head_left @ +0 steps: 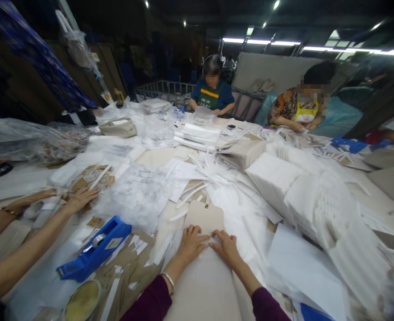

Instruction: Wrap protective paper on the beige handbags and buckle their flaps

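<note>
Directly in front of me lies a beige leather-like bag (pixel 205 216) with a rounded flap and a small gold clasp. My left hand (pixel 192 244) rests on the left part of this flap, its bent fingers apart and their tips touching the surface. On the right side my right hand (pixel 226 246) lies in much the same way, fingers spread and slightly curled. The two hands nearly meet over a thin whitish sheet across the bag. A smooth beige surface (pixel 203 290) runs from there toward my body, between my forearms.
A blue tape dispenser (pixel 94 249) and a round tub (pixel 83 301) stand at left. A neighbour's hands (pixel 81 198) work there. White foam sheets (pixel 317 196) are heaped at right, and clear plastic bags (pixel 133 194) lie left of centre. Two people sit across the table.
</note>
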A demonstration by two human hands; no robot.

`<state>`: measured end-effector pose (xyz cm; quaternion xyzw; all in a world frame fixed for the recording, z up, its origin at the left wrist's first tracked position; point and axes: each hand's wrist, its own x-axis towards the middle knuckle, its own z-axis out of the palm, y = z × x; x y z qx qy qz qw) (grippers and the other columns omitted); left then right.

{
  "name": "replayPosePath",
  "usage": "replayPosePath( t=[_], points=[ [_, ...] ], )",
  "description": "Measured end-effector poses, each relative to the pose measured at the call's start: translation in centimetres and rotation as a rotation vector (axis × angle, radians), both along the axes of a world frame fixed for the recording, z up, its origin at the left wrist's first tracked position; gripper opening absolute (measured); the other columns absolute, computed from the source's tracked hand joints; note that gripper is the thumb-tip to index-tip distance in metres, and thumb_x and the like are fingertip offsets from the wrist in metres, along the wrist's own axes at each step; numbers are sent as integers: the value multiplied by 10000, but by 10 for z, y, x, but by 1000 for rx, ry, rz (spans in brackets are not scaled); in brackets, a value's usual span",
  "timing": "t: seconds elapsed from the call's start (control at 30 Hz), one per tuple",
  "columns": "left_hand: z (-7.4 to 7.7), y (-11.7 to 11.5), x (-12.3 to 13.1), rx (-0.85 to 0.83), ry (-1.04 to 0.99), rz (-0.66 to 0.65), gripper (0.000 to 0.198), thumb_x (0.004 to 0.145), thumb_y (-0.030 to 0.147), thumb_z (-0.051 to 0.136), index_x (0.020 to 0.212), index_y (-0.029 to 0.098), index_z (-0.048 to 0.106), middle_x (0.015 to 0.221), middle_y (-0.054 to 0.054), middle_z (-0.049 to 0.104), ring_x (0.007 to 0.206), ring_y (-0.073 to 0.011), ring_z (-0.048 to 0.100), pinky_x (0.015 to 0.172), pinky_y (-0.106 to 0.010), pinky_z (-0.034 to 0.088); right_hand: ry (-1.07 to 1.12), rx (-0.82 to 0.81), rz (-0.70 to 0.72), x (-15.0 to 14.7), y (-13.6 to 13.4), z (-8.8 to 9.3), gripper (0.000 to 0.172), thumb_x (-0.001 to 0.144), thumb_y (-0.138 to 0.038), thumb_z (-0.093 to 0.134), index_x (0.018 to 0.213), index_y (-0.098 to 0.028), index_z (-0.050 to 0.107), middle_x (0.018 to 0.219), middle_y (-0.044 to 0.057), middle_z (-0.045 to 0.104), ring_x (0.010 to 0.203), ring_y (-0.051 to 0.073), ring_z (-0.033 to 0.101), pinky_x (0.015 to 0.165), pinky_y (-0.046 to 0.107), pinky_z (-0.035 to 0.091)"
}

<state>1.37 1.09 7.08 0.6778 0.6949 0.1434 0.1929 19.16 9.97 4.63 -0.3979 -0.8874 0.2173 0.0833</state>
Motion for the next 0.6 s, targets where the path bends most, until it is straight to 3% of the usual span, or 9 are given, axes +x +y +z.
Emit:
replayPosePath(
  t=[0.13,0.27,0.43,0.53,0.6],
  points=[
    [-4,1,-2,-5,-43,11,343,827,412,572,1169,429,568,1134,-31,479,1081,-236,381,923,-399,302,-29,113,-26,-33,45,16,106,847,-290,557,919,-242,618,952,43,586,947,220,532,840,380,286],
    [-5,2,-2,4,-64,27,348,828,412,573,1176,417,572,1130,-38,483,1092,-239,375,942,-407,288,-78,246,45,-107,96,33,241,868,-110,450,991,-213,630,965,70,587,956,210,523,847,358,298],
    [-9,3,-4,-10,-75,26,349,833,427,563,1182,425,568,1127,-38,480,1082,-240,370,946,-411,287,-188,293,199,-188,131,28,302,928,-168,358,1021,-183,645,1033,117,577,965,224,504,783,316,348],
    [-13,4,-5,-2,-91,27,368,818,429,586,1185,433,561,1135,-29,472,1070,-235,368,940,-409,287,-206,273,263,-207,146,21,265,916,-185,401,955,-175,664,1068,131,582,1001,234,488,820,325,345],
    [-15,4,-5,9,-99,30,370,820,431,583,1189,428,560,1132,-30,470,1069,-234,365,936,-406,288,-214,263,283,-204,152,21,249,905,-165,416,945,-167,662,1052,133,591,1013,233,484,854,332,333]
  ],
)
